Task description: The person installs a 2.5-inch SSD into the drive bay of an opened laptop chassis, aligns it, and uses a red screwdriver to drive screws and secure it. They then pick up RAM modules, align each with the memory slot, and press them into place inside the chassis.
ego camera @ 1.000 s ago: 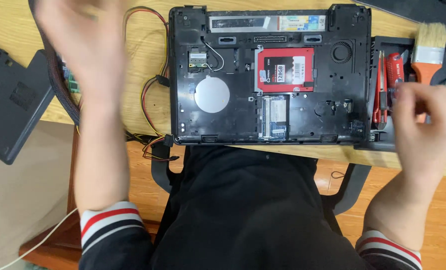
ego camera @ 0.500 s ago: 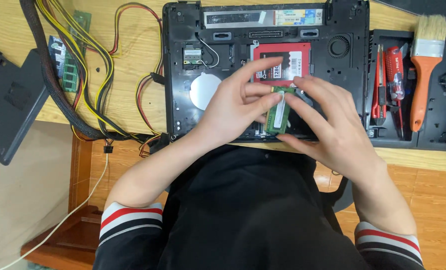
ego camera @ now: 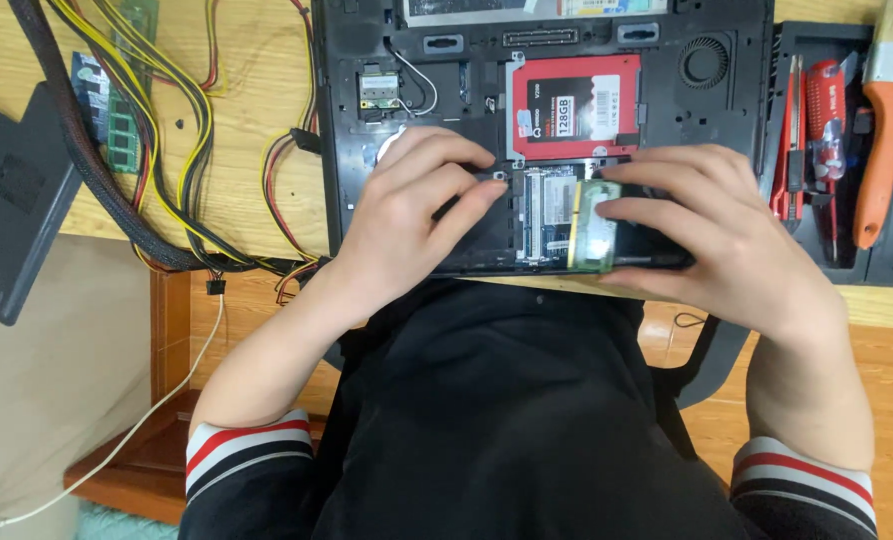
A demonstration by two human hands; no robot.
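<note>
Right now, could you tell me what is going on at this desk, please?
A person has an opened laptop lying bottom up on the wooden desk. The right hand pinches a small green memory module at the slot beside the red drive. The left hand rests on the laptop's base, steadying it.

Green memory module, tilted on edge, beside open slot of upturned black laptop

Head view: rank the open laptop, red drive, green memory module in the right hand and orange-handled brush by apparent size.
1. open laptop, by far.
2. red drive.
3. orange-handled brush, cropped by the frame, so unsure against the drive.
4. green memory module, partly covered by the right hand.
</note>
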